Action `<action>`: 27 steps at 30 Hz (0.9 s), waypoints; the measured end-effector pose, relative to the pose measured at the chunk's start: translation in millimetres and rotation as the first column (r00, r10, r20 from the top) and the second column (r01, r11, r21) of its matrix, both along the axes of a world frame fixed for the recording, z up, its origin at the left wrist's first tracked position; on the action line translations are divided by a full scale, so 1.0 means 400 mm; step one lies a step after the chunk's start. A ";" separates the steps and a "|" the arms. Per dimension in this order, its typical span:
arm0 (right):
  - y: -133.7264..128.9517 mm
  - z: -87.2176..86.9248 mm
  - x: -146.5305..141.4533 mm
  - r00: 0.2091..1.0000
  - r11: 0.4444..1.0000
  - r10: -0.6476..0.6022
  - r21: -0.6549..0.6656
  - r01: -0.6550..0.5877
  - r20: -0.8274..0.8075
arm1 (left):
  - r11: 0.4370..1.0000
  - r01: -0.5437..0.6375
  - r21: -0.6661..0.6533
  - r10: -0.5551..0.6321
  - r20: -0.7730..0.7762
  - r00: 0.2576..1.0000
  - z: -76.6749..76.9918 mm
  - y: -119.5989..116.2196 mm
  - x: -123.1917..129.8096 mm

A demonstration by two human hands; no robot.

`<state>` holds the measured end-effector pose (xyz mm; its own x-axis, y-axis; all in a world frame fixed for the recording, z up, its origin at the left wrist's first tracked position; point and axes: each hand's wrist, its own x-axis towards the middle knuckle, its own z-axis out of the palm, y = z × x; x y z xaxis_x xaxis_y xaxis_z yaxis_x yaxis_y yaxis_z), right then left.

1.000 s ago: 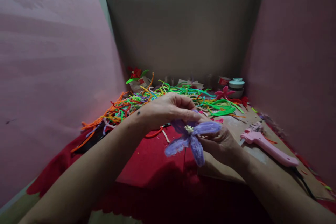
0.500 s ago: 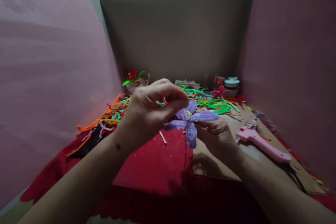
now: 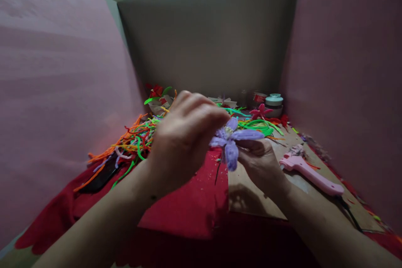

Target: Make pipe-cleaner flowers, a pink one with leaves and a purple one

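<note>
A purple pipe-cleaner flower (image 3: 231,155) with pale yellow stamens at its centre is held above the table. My right hand (image 3: 262,161) is closed behind it, gripping it from the right and below, fingertips partly hidden by the petals. My left hand (image 3: 185,140) is at the flower's left side, slightly blurred, with its fingers curled and tips drawn together by the upper petals. What those fingertips hold, if anything, is hidden. A thin dark stem or wire (image 3: 217,172) shows below the flower.
A pink glue gun (image 3: 314,176) lies on cardboard (image 3: 248,201) at the right. Loose coloured pipe cleaners (image 3: 133,138) pile up at the left and back. A dark flat object (image 3: 102,176) rests on the red cloth (image 3: 179,213). Behind are a pink flower (image 3: 260,112) and a teal-lidded jar (image 3: 274,100).
My left hand has turned, its back now more toward me, and its fingertips have shifted slightly right over the flower. The flower has tilted a little, still in my right hand.
</note>
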<state>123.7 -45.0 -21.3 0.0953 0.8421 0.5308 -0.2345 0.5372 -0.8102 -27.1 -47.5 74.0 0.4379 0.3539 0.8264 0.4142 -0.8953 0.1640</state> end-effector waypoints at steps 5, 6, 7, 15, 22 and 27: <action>0.016 0.012 0.009 0.990 0.996 -0.037 -0.086 0.025 -0.137 | 0.797 0.147 -0.586 0.098 0.365 0.926 -0.049 0.034 0.012; 0.019 0.010 0.010 0.986 0.995 -0.045 -0.094 0.030 -0.158 | 0.689 0.210 -0.693 0.046 0.332 0.942 -0.071 0.041 0.023; 0.022 0.006 0.010 0.983 0.995 -0.050 -0.099 0.033 -0.179 | 0.613 0.266 -0.744 -0.006 0.332 0.943 -0.094 0.046 0.036; 0.035 -0.033 0.018 0.974 0.964 -0.206 -0.190 0.185 -0.097 | 0.871 -0.060 -0.487 0.092 0.043 0.995 -0.217 0.064 0.117; 0.039 -0.018 0.016 0.976 0.970 -0.216 -0.114 0.212 -0.021 | 0.918 -0.016 -0.397 0.022 0.012 1.000 -0.226 0.108 0.098; 0.032 -0.008 0.010 0.989 0.988 -0.145 -0.049 0.146 0.035 | 0.849 0.171 -0.500 -0.075 0.206 0.976 -0.206 0.098 0.084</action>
<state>127.8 -32.3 -24.4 0.2030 0.8466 0.4920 -0.1314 0.5215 -0.8431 6.6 -8.2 -8.3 0.3739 0.6996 0.6088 0.2283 -0.7057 0.6707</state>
